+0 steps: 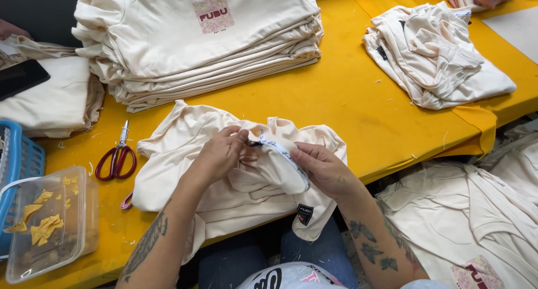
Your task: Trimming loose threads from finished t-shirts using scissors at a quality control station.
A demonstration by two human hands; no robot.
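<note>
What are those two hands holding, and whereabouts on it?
Both hands grip a cream T-shirt at its neckline: the left hand pinches the collar tape, the right hand holds the bunched neck fabric.

I'm pinching a soft, matt cream cloth shirt (235, 182) between my left hand (221, 154) and right hand (322, 168), its neck tape (283, 153) looking smooth and woven. The table (347, 98) is showing a matt yellow cloth cover. The scissors (116, 157) are gleaming with metal blades and glossy red plastic handles. The tub (53, 224) is looking like clear, shiny plastic.
</note>
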